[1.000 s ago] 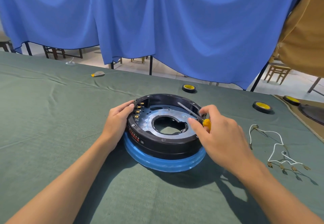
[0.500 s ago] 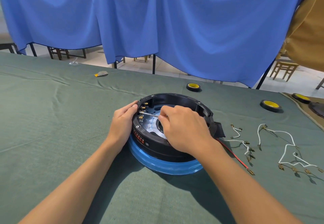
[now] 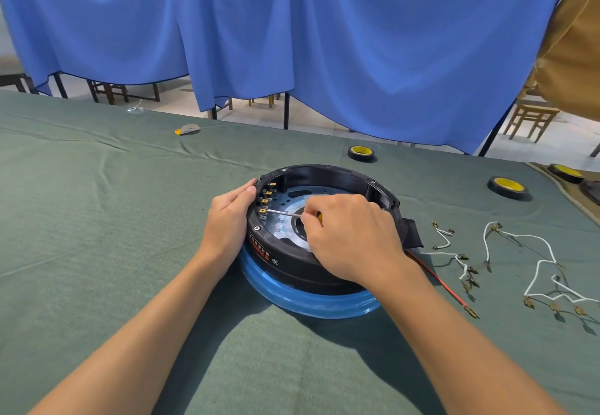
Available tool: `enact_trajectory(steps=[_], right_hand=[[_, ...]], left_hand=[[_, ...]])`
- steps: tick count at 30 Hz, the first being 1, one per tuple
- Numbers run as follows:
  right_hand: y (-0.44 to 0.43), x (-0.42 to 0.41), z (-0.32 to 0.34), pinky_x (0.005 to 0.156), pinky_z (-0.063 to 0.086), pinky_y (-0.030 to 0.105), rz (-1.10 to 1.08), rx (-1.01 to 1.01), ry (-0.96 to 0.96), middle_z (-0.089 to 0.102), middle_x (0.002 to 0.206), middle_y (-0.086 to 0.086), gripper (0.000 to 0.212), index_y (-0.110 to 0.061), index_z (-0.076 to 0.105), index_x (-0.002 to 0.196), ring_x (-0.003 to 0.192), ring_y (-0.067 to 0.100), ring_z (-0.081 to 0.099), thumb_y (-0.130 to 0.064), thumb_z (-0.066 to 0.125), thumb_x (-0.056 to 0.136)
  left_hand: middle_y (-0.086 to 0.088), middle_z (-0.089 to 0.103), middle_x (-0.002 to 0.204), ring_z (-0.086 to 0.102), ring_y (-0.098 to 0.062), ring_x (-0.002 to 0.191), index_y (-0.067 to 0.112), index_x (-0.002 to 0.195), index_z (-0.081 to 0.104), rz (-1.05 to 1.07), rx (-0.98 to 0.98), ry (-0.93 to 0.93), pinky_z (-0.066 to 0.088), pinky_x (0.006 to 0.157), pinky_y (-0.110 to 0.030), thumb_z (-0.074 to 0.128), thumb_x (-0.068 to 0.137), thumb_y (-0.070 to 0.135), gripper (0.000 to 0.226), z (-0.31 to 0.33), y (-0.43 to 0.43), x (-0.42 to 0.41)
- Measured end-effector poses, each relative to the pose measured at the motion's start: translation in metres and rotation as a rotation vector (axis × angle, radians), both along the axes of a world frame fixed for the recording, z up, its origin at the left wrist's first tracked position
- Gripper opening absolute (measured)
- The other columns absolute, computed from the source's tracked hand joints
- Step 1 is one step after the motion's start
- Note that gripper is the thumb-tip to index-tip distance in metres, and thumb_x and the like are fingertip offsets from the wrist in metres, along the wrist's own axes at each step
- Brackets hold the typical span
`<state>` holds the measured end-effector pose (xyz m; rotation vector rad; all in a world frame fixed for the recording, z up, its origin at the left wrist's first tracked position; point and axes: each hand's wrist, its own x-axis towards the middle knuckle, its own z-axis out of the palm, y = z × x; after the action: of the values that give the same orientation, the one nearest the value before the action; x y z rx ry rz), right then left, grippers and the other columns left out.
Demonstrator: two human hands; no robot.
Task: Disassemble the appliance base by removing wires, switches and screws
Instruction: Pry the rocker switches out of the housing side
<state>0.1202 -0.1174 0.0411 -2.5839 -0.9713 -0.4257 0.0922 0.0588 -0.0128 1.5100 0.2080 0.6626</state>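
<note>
The round black appliance base lies upside down on a blue ring, its silver inner plate showing. My left hand clasps the base's left rim beside a row of brass terminals. My right hand hovers over the plate and grips a small screwdriver with a yellow handle. Its metal shaft points left, tip at the lowest terminals. Loose white wires and a red wire with brass ends lie on the cloth to the right.
Green cloth covers the table. Three rolls of black tape with yellow cores lie toward the back right, the closest being the tape roll. A small grey and yellow scrap rests far back. Blue curtains hang behind the table.
My right hand with the screwdriver moved from the base's right rim across to the left terminals. The view shifted, bringing more wires on the right into sight.
</note>
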Motion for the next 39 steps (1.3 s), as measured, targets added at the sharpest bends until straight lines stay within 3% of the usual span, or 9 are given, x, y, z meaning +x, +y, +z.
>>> enact_trajectory(steps=[15,21,29,35,39], right_hand=[[0.006,0.003,0.001,0.059,0.032,0.035,0.072,-0.026,0.054,0.064,0.083,-0.008,0.025,-0.029,0.065,0.088,0.072,0.021,0.051,-0.035,0.042,0.097],[0.009,0.003,0.005,0.058,0.036,0.034,0.093,-0.067,0.069,0.066,0.085,-0.005,0.019,-0.026,0.064,0.087,0.078,0.025,0.058,-0.027,0.047,0.094],[0.014,0.001,0.011,0.063,0.033,0.033,0.090,-0.100,0.011,0.067,0.095,-0.007,0.014,-0.031,0.060,0.086,0.079,0.026,0.052,-0.021,0.051,0.089],[0.008,0.000,0.001,0.050,0.030,0.030,0.044,-0.041,-0.039,0.062,0.073,-0.005,0.024,-0.021,0.060,0.073,0.067,0.024,0.052,-0.029,0.047,0.091],[0.010,-0.002,0.003,0.050,0.028,0.032,0.048,-0.032,-0.038,0.063,0.074,-0.005,0.022,-0.021,0.063,0.078,0.066,0.025,0.049,-0.030,0.049,0.091]], left_hand=[[-0.002,0.072,0.114,0.061,-0.025,0.116,0.018,0.117,0.071,0.038,0.002,0.064,0.039,0.108,-0.050,0.050,0.082,0.038,0.045,-0.004,0.001,0.002],[-0.002,0.074,0.105,0.063,-0.029,0.111,0.032,0.101,0.076,0.017,0.009,0.041,0.038,0.106,-0.055,0.047,0.086,0.036,0.033,-0.005,0.000,0.003],[-0.005,0.074,0.105,0.064,-0.032,0.109,0.028,0.100,0.076,0.029,-0.006,0.032,0.041,0.102,-0.057,0.046,0.085,0.036,0.035,-0.007,-0.002,0.004],[-0.004,0.074,0.103,0.065,-0.029,0.108,0.028,0.101,0.077,0.021,0.026,0.032,0.042,0.103,-0.055,0.046,0.086,0.035,0.035,-0.006,0.002,0.002],[-0.004,0.075,0.103,0.064,-0.030,0.109,0.031,0.097,0.077,0.027,0.023,0.028,0.041,0.103,-0.055,0.046,0.086,0.035,0.033,-0.006,0.002,0.004]])
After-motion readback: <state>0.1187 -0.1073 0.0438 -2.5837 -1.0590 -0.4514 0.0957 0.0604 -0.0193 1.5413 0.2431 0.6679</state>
